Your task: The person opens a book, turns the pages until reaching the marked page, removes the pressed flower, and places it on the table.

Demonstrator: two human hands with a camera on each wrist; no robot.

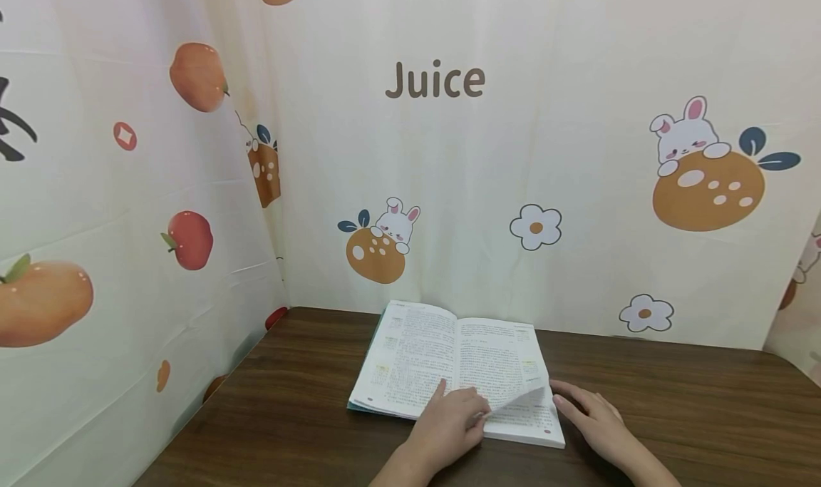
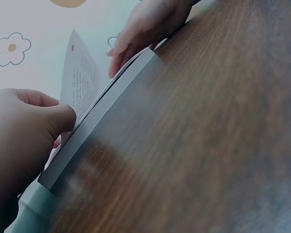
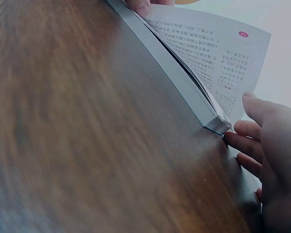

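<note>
An open book (image 1: 420, 344) with printed pages and a teal cover edge lies on the dark wooden table. Over its near edge, my left hand (image 1: 449, 423) pinches the lower part of one page (image 1: 522, 394) between thumb and fingers. That page (image 2: 80, 73) stands lifted and bent in the left wrist view. Beside the book's right edge is my right hand (image 1: 593, 419), its fingers relaxed. In the right wrist view the fingertips of the right hand (image 3: 281, 141) are at the corner of the page block (image 3: 169, 68); whether they touch it is hard to tell.
The brown wood-grain table (image 1: 282, 401) runs to a pale curtain (image 1: 462, 159) close behind the book. A second curtain (image 1: 128, 209) hangs along the table's left side. Both carry printed fruit; the back one also has rabbits, flowers and the word "Juice".
</note>
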